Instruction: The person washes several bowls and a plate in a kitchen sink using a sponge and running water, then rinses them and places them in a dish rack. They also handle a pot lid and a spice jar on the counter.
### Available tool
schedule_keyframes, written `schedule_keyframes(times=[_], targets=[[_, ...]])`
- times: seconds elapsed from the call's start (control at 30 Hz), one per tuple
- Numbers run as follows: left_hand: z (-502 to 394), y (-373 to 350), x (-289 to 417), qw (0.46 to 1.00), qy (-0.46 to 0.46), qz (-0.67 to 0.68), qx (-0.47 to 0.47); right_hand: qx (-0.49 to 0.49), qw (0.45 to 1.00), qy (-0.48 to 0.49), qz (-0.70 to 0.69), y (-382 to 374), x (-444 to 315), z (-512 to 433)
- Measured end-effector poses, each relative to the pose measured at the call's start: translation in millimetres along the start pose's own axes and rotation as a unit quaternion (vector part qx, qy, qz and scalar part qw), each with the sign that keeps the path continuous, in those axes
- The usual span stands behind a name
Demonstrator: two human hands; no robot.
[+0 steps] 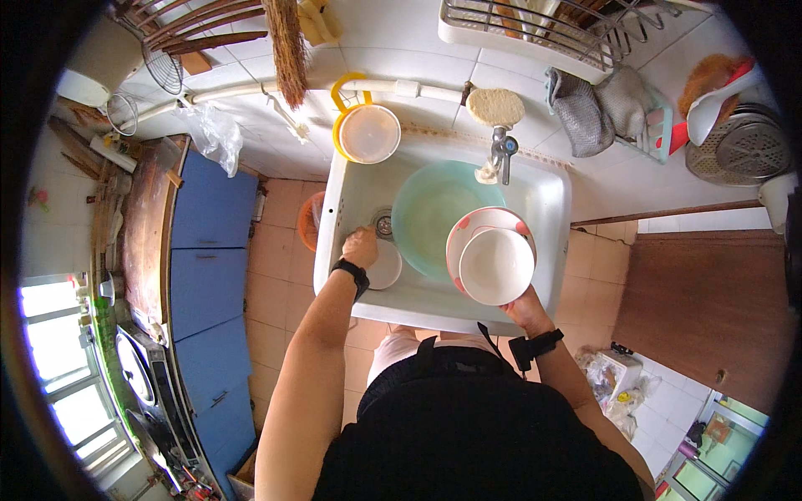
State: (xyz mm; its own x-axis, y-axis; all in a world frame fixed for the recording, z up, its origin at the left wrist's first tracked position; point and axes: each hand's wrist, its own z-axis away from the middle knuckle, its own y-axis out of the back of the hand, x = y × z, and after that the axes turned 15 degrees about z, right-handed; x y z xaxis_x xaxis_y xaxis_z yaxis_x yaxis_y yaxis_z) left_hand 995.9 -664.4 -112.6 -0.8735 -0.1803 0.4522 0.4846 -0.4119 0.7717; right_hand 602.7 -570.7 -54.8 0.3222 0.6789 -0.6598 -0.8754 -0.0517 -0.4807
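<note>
A white bowl (499, 268) rests in a larger white bowl with red spots (462, 233), and my right hand (522, 308) holds the pair by the near rim. They are above the right side of a wide, pale green basin (421, 216). This basin stands in a white sink (545, 250) and holds what looks like water. At the left of the sink, my left hand (360, 246) has its fingers curled at the edge of another white dish (386, 266), beside the metal drain (383, 223). The fingertips of that hand are hidden.
A faucet (501, 153) reaches over the back of the basin, with a sponge (495, 107) above it. A yellow-handled container (369, 133) hangs at the sink's back left corner. Blue cabinets (210, 288) stand left; a brown door panel (695, 307) is right. An orange bin (309, 222) sits beside the sink.
</note>
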Motion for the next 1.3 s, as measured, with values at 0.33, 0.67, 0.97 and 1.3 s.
schedule_keyframes(times=[0.33,0.67,0.97,1.3], targets=[[-31.9,-39.2,-26.6,0.989,0.033,-0.112,-0.085,0.095,0.995,-0.015,-0.020,-7.3,-10.1,29.9],[-30.4,28.7,35.9,0.981,-0.148,0.033,-0.123,0.111,0.992,0.020,-0.064,4.2,-17.9,35.2],[-96.8,-73.1,99.9,0.932,0.163,0.295,-0.135,0.160,0.985,0.058,-0.018,11.9,-16.4,57.1],[-8.0,9.5,116.8,0.934,-0.289,0.088,0.191,0.124,0.990,0.048,-0.050,10.9,-31.4,57.8]])
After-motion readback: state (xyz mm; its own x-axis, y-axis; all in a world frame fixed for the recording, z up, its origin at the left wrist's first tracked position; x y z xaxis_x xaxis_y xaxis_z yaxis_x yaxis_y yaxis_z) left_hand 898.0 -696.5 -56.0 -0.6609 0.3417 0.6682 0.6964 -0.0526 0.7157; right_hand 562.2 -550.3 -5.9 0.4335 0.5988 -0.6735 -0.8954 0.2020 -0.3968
